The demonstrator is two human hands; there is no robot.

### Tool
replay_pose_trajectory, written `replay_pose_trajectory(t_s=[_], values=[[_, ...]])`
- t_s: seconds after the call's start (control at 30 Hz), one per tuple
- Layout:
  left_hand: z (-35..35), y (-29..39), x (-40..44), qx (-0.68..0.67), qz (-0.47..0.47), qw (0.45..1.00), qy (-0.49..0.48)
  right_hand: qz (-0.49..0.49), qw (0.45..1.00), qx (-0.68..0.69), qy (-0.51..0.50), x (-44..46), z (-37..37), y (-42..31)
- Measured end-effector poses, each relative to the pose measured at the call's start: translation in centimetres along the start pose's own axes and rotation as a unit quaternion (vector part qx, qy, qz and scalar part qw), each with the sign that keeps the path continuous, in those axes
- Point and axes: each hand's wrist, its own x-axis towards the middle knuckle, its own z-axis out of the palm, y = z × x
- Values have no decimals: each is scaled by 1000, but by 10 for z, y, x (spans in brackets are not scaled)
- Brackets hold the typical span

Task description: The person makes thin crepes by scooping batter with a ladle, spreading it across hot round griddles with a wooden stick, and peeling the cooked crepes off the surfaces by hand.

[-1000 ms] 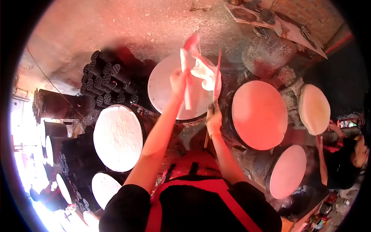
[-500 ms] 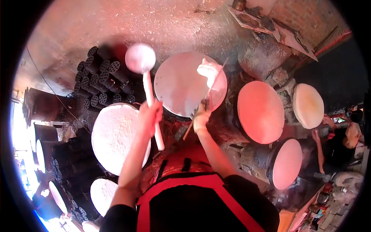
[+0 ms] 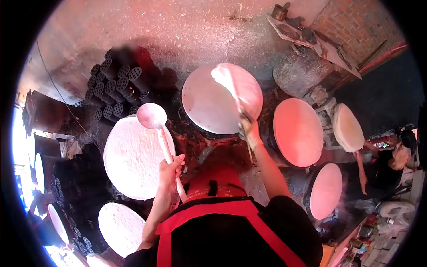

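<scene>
My left hand [image 3: 171, 171] is wrapped round the light handle of a ladle [image 3: 152, 116], whose round bowl hangs over the upper part of a pale batter-covered griddle [image 3: 133, 162]. At the front edge of the middle round griddle [image 3: 207, 107], my right hand [image 3: 249, 130] grips a thin stick-like spreader; its blade is hard to make out against the batter. White batter [image 3: 244, 86] covers the right part of that griddle, with a thick fold along its left side. The griddle's left part is bare grey.
Black perforated coal cylinders [image 3: 118, 84] are stacked at the upper left. A pinkish griddle [image 3: 298, 132] is at the right, with another [image 3: 326, 191] below it. At the far right a person [image 3: 387, 167] reaches toward a pale round flatbread [image 3: 348, 127]. A lower-left griddle [image 3: 121, 229] is batter-covered.
My left hand has drawn the ladle down and back from the middle griddle. My right hand has moved right with the spreader, and the batter now covers more of the griddle's right side.
</scene>
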Motion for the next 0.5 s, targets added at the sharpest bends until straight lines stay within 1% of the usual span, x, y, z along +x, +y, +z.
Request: replay_pose_trajectory(t_s=[0.03,0.13,0.23,0.27,0.37,0.4,0.5], values=[[-2,-1,-1,4,-1,1000,-2,-36,998,23,36,-7,-11,9],[-3,-6,-5,14,-6,1000,1,-54,995,36,71,-6,-23,22],[-1,-14,-10,12,-11,1000,19,-71,994,-68,36,17,3,23],[0,-19,-10,3,-12,1000,23,-78,994,-70,37,23,14,18],[12,-27,-10,-29,-10,999,44,-118,983,-132,-39,31,31,2],[17,-29,-11,-41,-10,998,54,-19,984,-156,-80,23,21,-7],[24,-42,-10,-87,4,994,66,45,970,-98,-217,9,-26,-24]])
